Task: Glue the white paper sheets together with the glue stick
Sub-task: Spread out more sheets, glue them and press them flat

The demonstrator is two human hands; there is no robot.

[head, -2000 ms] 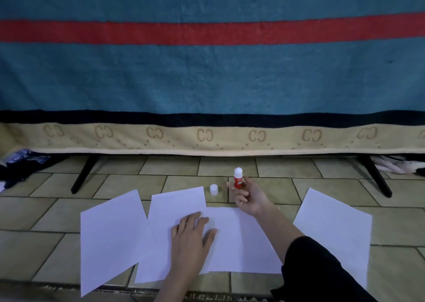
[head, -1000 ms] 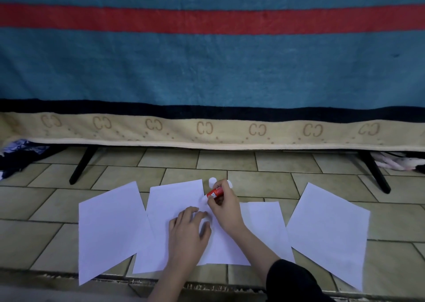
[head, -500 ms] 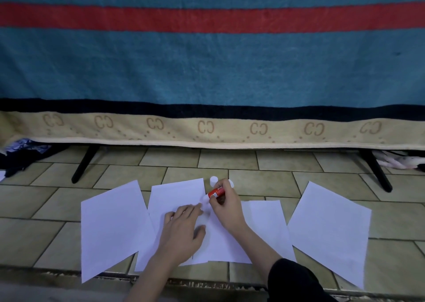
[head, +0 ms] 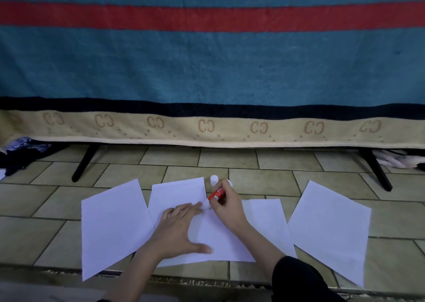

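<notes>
Several white paper sheets lie on the tiled floor. My left hand rests flat, fingers spread, on the middle-left sheet, where it overlaps the middle sheet. My right hand grips the red glue stick, tilted with its tip down against the paper at the top of that overlap. The glue stick's white cap stands on the floor just beyond. Another sheet lies at the left and one at the right.
A teal blanket with a red stripe and beige border hangs over a black-legged frame behind the sheets. Crumpled cloth lies at the far left and far right. A metal floor strip runs near me.
My right hand brought the upright glue stick down and left to the overlap and tilted its tip onto the paper. My left hand slid slightly left, flattening on the sheet.
</notes>
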